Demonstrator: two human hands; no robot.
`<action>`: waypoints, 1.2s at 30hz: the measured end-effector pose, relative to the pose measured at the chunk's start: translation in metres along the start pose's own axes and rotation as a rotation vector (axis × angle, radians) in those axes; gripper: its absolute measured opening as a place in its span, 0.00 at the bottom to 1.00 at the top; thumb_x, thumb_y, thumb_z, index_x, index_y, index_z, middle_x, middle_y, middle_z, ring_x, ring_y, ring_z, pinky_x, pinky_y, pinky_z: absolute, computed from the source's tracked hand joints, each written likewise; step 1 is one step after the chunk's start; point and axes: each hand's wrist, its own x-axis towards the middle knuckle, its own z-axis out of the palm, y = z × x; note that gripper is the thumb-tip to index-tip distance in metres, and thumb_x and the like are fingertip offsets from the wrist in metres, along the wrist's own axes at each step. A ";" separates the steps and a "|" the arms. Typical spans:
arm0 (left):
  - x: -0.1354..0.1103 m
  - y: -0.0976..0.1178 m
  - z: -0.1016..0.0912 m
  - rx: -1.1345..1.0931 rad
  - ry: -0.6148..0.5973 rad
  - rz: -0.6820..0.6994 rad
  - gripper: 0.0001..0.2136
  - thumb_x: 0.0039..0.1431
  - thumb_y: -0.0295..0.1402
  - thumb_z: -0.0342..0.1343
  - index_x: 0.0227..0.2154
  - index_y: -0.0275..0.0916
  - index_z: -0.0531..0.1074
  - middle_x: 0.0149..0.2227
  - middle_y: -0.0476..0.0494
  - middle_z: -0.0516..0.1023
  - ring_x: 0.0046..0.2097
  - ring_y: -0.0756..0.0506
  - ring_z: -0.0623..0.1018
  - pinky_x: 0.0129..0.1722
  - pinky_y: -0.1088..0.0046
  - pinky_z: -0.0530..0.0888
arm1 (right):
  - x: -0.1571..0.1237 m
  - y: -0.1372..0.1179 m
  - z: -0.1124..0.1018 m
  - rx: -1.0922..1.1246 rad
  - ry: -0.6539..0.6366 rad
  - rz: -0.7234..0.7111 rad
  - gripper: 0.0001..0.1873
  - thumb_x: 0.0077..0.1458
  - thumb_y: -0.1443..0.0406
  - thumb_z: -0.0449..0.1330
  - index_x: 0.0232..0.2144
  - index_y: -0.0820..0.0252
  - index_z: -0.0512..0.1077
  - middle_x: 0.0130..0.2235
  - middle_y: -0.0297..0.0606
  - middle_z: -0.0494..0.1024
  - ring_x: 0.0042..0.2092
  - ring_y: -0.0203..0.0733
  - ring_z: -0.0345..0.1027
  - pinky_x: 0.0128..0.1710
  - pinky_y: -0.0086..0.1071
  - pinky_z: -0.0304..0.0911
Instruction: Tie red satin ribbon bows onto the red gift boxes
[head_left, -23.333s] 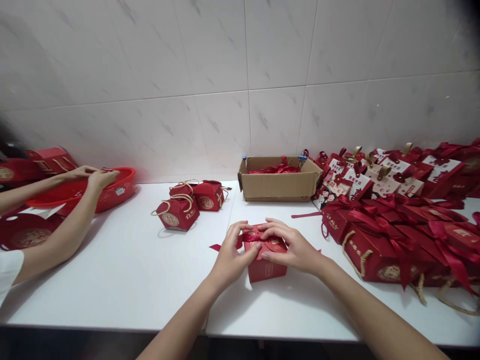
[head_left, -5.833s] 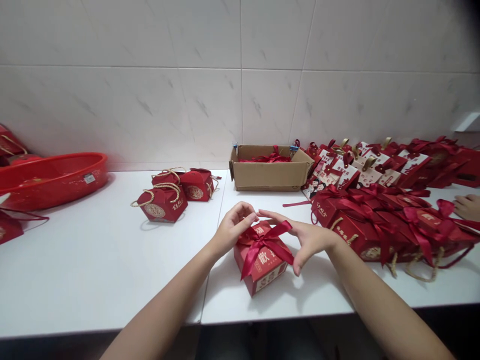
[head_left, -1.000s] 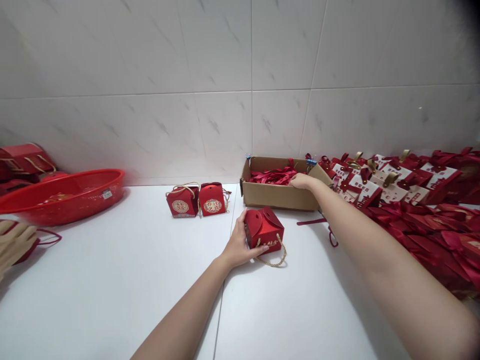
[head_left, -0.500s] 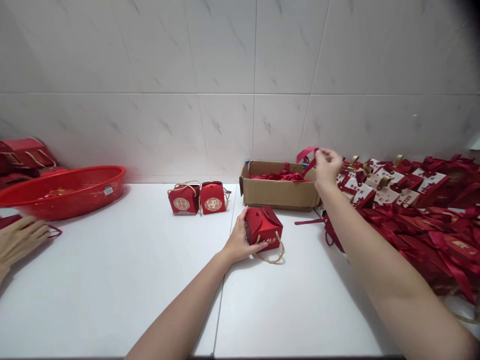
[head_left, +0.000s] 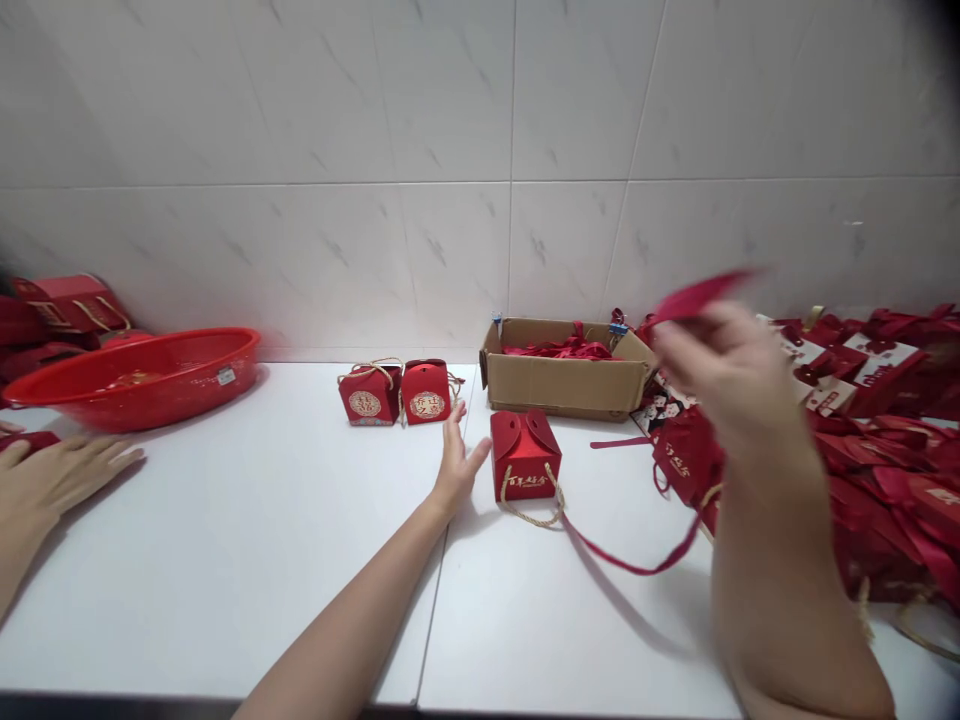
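Note:
A small red gift box (head_left: pixel 526 450) with a twisted rope handle stands upright on the white table, its top flaps folded over. Just left of it is my left hand (head_left: pixel 455 465), fingers apart, holding nothing and not gripping the box. Blurred by motion, my right hand (head_left: pixel 709 350) is raised at the right with its fingers closed on a dark red ribbon (head_left: pixel 637 571). One end of the ribbon flutters above the hand; a long part hangs in a curve down to the box's lower right corner.
Behind the box sits a cardboard box (head_left: pixel 566 385) of red ribbons. Two small red boxes (head_left: pixel 426 392) stand left of it. A red basin (head_left: pixel 172 385) is at the left, near another person's hand (head_left: pixel 64 480). Many ribboned red boxes (head_left: pixel 892 450) crowd the right side.
My right hand has swung right and toward me, drawing the ribbon out from the cardboard box area. My left hand has let go of the gift box and moved slightly left.

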 end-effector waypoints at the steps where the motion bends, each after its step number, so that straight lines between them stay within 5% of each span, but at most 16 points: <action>1: 0.001 0.004 -0.002 0.004 0.055 0.006 0.34 0.53 0.50 0.51 0.59 0.42 0.48 0.62 0.33 0.49 0.63 0.35 0.52 0.59 0.50 0.52 | 0.007 -0.001 0.009 -0.021 -0.033 0.050 0.08 0.53 0.59 0.55 0.32 0.57 0.70 0.28 0.36 0.71 0.26 0.36 0.62 0.22 0.29 0.55; 5: -0.001 0.026 -0.006 0.076 0.079 0.103 0.22 0.55 0.50 0.49 0.46 0.41 0.65 0.55 0.38 0.62 0.59 0.37 0.59 0.59 0.54 0.54 | 0.012 0.002 0.050 -0.166 -0.612 0.258 0.05 0.46 0.65 0.57 0.25 0.62 0.70 0.21 0.32 0.68 0.22 0.31 0.57 0.20 0.26 0.51; 8: -0.003 0.037 -0.006 0.046 -0.027 0.082 0.18 0.59 0.49 0.44 0.31 0.40 0.71 0.49 0.40 0.68 0.56 0.39 0.64 0.58 0.56 0.56 | 0.001 0.009 0.075 -0.148 -0.832 0.230 0.05 0.44 0.67 0.54 0.23 0.61 0.70 0.21 0.31 0.68 0.22 0.30 0.57 0.20 0.25 0.51; 13: -0.002 0.045 -0.007 -0.204 -0.085 -0.032 0.28 0.60 0.52 0.33 0.24 0.39 0.72 0.50 0.40 0.70 0.55 0.39 0.65 0.55 0.60 0.61 | -0.007 0.017 0.086 -0.183 -0.854 0.213 0.05 0.44 0.66 0.53 0.23 0.61 0.68 0.23 0.33 0.71 0.24 0.32 0.59 0.21 0.25 0.52; 19: 0.000 0.052 -0.013 -0.222 -0.172 -0.096 0.13 0.53 0.39 0.53 0.18 0.38 0.68 0.55 0.42 0.69 0.58 0.36 0.63 0.53 0.62 0.62 | -0.001 0.025 0.082 -0.262 -0.865 0.244 0.04 0.45 0.66 0.53 0.23 0.61 0.67 0.25 0.34 0.72 0.25 0.33 0.62 0.22 0.25 0.53; 24: 0.001 0.055 -0.015 -0.223 -0.227 -0.131 0.13 0.55 0.36 0.53 0.17 0.37 0.68 0.57 0.42 0.67 0.58 0.36 0.64 0.54 0.61 0.62 | 0.003 0.030 0.074 -0.278 -0.927 0.231 0.04 0.45 0.66 0.55 0.23 0.61 0.68 0.26 0.35 0.73 0.26 0.34 0.63 0.23 0.26 0.54; 29: -0.001 0.059 -0.012 -0.116 -0.208 -0.079 0.13 0.57 0.40 0.52 0.22 0.39 0.71 0.58 0.42 0.65 0.60 0.37 0.62 0.56 0.57 0.61 | 0.000 0.027 0.074 -0.112 -0.950 0.071 0.13 0.52 0.59 0.56 0.38 0.59 0.71 0.40 0.40 0.75 0.39 0.41 0.68 0.35 0.30 0.62; 34: -0.004 0.059 -0.007 0.001 -0.157 -0.040 0.16 0.59 0.44 0.48 0.24 0.40 0.73 0.58 0.43 0.65 0.62 0.38 0.58 0.59 0.55 0.57 | -0.009 0.021 0.091 0.004 -0.751 -0.003 0.15 0.59 0.61 0.51 0.47 0.58 0.68 0.51 0.44 0.70 0.51 0.43 0.64 0.48 0.35 0.60; 36: -0.004 0.059 -0.005 0.029 -0.138 -0.041 0.17 0.59 0.45 0.47 0.24 0.40 0.73 0.57 0.43 0.66 0.61 0.38 0.59 0.60 0.55 0.56 | -0.012 0.020 0.096 0.092 -0.819 -0.009 0.15 0.60 0.63 0.50 0.48 0.56 0.68 0.51 0.42 0.71 0.51 0.41 0.65 0.49 0.34 0.61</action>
